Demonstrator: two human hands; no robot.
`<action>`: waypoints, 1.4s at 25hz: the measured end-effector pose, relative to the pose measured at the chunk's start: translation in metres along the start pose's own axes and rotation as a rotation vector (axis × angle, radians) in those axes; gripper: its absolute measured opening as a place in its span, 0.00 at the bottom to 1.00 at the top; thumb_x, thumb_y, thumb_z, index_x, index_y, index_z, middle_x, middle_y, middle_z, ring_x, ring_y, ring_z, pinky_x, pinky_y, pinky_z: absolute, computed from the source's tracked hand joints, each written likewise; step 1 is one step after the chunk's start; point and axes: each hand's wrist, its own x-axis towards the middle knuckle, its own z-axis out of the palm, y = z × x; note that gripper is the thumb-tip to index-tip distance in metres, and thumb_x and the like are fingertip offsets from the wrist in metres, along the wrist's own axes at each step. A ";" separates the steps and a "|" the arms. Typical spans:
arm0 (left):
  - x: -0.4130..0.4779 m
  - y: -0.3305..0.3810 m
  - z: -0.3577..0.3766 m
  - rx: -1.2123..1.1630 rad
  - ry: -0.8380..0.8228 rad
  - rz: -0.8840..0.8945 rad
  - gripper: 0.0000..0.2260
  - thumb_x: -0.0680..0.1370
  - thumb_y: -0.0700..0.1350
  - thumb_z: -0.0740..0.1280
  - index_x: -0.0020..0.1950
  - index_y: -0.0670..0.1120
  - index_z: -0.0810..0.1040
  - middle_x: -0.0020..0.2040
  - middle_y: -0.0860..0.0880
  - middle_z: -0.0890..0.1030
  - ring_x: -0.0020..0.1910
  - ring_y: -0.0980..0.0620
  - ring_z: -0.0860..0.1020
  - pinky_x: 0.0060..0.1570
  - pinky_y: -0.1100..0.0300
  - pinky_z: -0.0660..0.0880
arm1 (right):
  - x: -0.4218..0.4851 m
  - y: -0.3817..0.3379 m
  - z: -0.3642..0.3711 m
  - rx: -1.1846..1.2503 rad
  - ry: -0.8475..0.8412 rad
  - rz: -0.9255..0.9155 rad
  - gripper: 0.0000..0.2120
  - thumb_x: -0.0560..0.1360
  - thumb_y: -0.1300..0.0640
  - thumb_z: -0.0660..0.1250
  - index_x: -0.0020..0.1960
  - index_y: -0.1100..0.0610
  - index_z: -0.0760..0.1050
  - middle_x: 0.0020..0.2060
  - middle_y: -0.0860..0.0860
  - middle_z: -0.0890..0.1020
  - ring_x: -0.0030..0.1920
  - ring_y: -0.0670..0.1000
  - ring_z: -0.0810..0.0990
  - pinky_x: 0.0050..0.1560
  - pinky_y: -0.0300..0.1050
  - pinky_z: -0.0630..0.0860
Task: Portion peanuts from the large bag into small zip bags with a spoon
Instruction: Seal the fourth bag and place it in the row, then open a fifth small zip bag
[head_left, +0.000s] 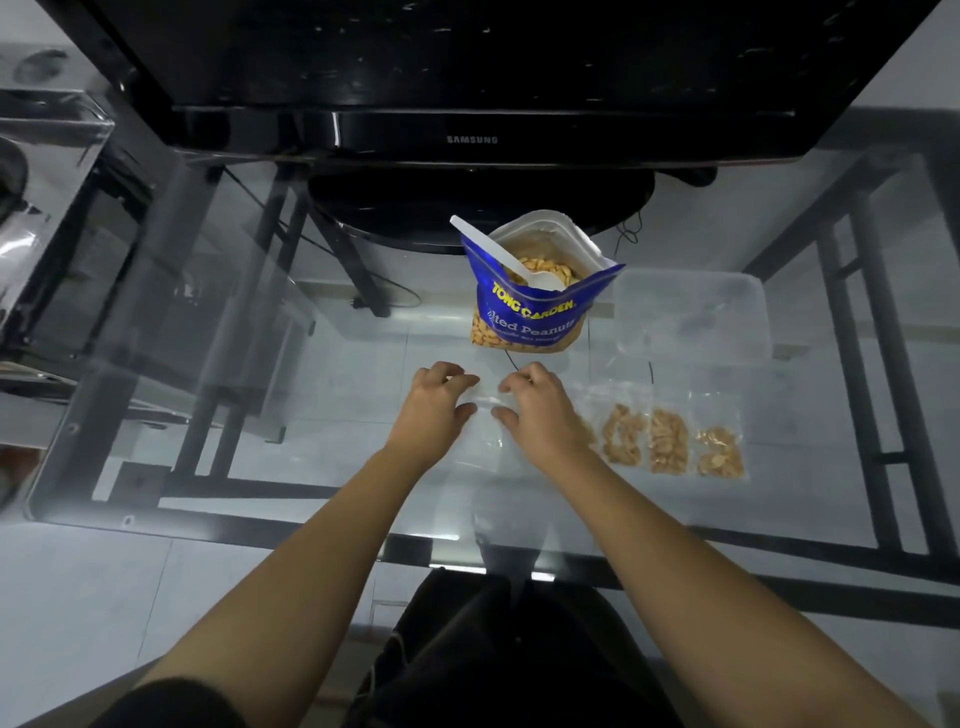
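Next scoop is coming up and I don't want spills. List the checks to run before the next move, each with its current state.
1. Large peanut bag upright, mouth open: ok.
2. Spoon in the large peanut bag, handle sticking out: ok.
3. Grip on the small zip bag: ok, left hand and right hand both hold it on the glass table.
4. Small zip bag's mouth open: cannot tell.
5. A hand free for the spoon: not ok.
6. Filled bags lying clear, to the right: ok.
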 end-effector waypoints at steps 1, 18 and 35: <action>0.001 0.001 -0.001 -0.006 0.008 0.002 0.15 0.75 0.41 0.68 0.61 0.42 0.76 0.61 0.42 0.75 0.59 0.43 0.72 0.59 0.57 0.68 | -0.001 -0.001 0.000 0.011 0.015 0.004 0.14 0.74 0.57 0.68 0.58 0.58 0.75 0.56 0.54 0.74 0.58 0.53 0.72 0.54 0.40 0.68; -0.004 0.097 -0.152 -1.303 -0.230 -0.130 0.06 0.75 0.35 0.66 0.49 0.39 0.81 0.41 0.46 0.84 0.40 0.53 0.81 0.43 0.61 0.79 | -0.045 -0.052 -0.162 0.901 0.310 0.011 0.04 0.71 0.58 0.72 0.44 0.50 0.80 0.41 0.50 0.84 0.42 0.50 0.82 0.46 0.39 0.78; 0.018 0.126 -0.185 -0.665 0.109 0.023 0.04 0.73 0.38 0.69 0.44 0.46 0.82 0.38 0.44 0.82 0.40 0.48 0.81 0.48 0.47 0.80 | -0.040 -0.013 -0.225 0.756 -0.023 -0.051 0.22 0.71 0.55 0.71 0.62 0.43 0.68 0.43 0.50 0.82 0.44 0.49 0.83 0.53 0.47 0.78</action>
